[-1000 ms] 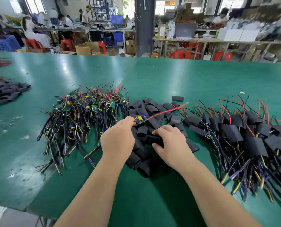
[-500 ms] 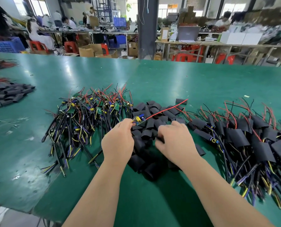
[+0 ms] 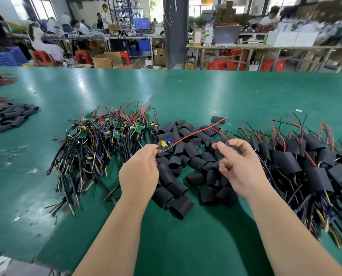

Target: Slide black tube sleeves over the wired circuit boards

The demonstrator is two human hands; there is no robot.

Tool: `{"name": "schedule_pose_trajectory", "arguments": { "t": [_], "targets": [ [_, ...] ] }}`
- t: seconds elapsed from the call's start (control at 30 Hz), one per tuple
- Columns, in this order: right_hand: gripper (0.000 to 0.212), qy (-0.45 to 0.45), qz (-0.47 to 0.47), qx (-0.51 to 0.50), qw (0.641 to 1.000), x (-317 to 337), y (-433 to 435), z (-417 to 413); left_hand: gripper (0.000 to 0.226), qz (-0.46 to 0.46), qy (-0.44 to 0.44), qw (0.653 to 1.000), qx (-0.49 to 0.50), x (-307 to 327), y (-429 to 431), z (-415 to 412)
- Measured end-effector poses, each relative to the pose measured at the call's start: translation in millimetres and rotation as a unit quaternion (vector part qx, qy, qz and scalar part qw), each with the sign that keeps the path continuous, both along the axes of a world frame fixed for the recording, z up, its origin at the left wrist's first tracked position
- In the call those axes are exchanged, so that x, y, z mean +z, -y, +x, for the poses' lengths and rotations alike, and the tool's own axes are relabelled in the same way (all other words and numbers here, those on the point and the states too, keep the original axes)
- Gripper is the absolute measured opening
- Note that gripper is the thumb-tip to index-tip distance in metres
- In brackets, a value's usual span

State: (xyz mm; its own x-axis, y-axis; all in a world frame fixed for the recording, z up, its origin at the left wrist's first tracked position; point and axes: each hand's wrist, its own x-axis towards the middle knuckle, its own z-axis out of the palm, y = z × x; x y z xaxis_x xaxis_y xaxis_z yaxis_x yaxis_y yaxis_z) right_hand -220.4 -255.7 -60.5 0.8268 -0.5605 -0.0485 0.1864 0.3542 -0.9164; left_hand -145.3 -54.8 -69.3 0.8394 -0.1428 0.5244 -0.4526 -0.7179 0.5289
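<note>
Aloft, circuit board (image 3: 165, 145) in left hand (image 3: 139, 176)

Right of the sleeve heap (image 3: 186, 162), the sleeved bundle (image 3: 305, 168) runs off the picture's edge. Over the heap, the blurred right hand (image 3: 243, 168) mostly covers its sleeve (image 3: 237, 148).

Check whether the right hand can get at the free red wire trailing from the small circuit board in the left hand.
Probably yes. The red wire lies uncovered above the pile of black tube sleeves, passing just beyond the right hand. That hand pinches what looks like a black sleeve, though.
</note>
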Motion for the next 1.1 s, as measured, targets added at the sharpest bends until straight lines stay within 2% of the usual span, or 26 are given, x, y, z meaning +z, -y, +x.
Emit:
{"name": "schedule_pose_trajectory", "arguments": {
  "t": [0.03,0.07,0.13,0.27,0.3,0.4,0.53,0.63,0.73,0.8,0.87,0.9,0.97,1.03,1.1],
  "targets": [
    [0.032,-0.042,-0.102,-0.033,0.993,-1.5,0.5,-0.8,0.022,0.003,-0.004,1.000,0.000,0.3,-0.2,-0.1],
    [0.032,-0.089,-0.214,-0.064,0.971,-2.6,0.4,-1.8,0.023,0.004,-0.006,1.000,-0.002,0.5,-0.5,-0.2],
    [0.030,-0.143,-0.391,-0.086,0.905,-4.0,-3.3,-3.0,0.024,0.002,-0.005,1.000,-0.007,0.7,-0.9,-0.9],
    [0.035,-0.221,-0.565,-0.077,0.791,-7.7,-18.8,2.1,0.022,-0.003,0.001,1.000,-0.007,1.1,-0.6,-2.7],
    [0.038,-0.219,-0.593,-0.070,0.772,-8.0,-23.6,3.9,0.022,-0.005,0.002,1.000,-0.006,1.3,-0.3,-2.8],
    [0.039,-0.163,-0.646,-0.007,0.746,-9.7,-42.4,7.4,0.022,-0.006,0.003,1.000,-0.005,1.5,-0.2,-3.0],
    [0.040,-0.102,-0.720,0.045,0.685,-15.2,-72.6,13.6,0.020,-0.017,0.011,1.000,-0.005,2.4,-0.8,-3.9],
    [0.048,-0.110,-0.765,0.053,0.632,-18.8,-88.8,16.5,0.020,-0.027,0.018,0.999,-0.004,3.5,-0.5,-3.6],
    [0.037,-0.134,-0.798,0.070,0.584,-23.0,-96.4,19.4,0.020,-0.025,0.019,0.999,-0.010,3.5,-0.9,-3.6],
    [0.026,-0.121,-0.804,0.063,0.579,-22.8,-97.6,20.0,0.020,-0.024,0.020,0.999,-0.010,3.0,-1.4,-3.4],
    [0.020,-0.090,-0.798,0.042,0.595,-19.6,-94.2,18.2,0.020,-0.022,0.020,1.000,-0.007,3.0,-1.4,-3.3],
    [0.018,-0.065,-0.784,0.029,0.616,-17.3,-91.0,17.1,0.020,-0.020,0.021,1.000,-0.004,3.2,-1.3,-3.5],
    [0.020,-0.023,-0.731,0.003,0.682,-11.8,-83.8,13.8,0.020,-0.019,0.016,1.000,0.001,3.5,-0.9,-3.7],
    [0.029,-0.017,-0.657,-0.038,0.753,-6.1,-74.5,9.8,0.020,-0.025,0.010,1.000,0.001,3.6,-0.5,-3.9],
    [0.037,-0.017,-0.591,-0.096,0.800,-3.9,-59.8,6.3,0.020,-0.029,0.014,0.999,-0.006,3.6,-0.5,-3.8]
  ]
}}
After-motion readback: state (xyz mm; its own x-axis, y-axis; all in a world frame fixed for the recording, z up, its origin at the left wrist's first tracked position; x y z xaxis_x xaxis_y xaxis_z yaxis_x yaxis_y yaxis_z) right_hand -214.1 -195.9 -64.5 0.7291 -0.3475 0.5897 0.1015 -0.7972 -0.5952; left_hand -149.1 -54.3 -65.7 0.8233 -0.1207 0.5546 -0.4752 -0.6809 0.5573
